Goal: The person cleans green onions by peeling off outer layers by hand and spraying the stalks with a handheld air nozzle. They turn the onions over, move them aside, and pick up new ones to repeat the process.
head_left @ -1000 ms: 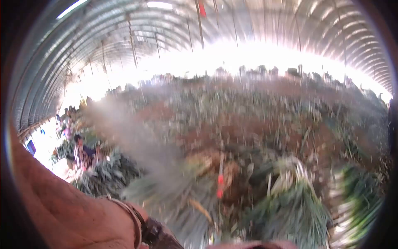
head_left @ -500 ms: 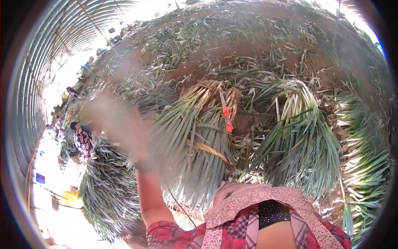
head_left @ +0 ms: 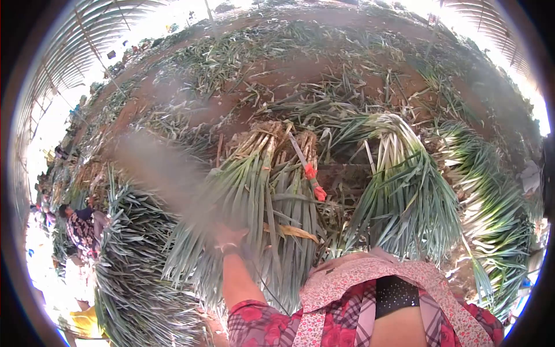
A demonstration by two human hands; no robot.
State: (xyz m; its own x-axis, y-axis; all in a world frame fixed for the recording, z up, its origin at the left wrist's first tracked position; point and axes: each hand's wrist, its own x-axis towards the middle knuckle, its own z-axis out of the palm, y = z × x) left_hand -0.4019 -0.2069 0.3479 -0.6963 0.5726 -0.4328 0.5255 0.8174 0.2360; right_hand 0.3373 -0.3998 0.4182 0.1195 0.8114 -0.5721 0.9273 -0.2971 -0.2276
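Matt floral cloth apron (head_left: 352,277)

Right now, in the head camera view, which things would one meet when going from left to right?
Co-worker in patterned clothes, large heap of dark green stalks, left hand, red strip, white-stemmed bundle, long row of pale-stemmed stalks.

From where I stand, the person wears a pink-and-red top (head_left: 341,301) printed with roses over dark checks, its sleeve (head_left: 254,324) short. Pale plaid strips (head_left: 366,312) flank a black neckline panel (head_left: 396,296) dotted with tiny shiny studs. Over it lies a light pink apron (head_left: 358,272) sprigged in small red flowers, and a slim pale band (head_left: 228,246) circles the left wrist
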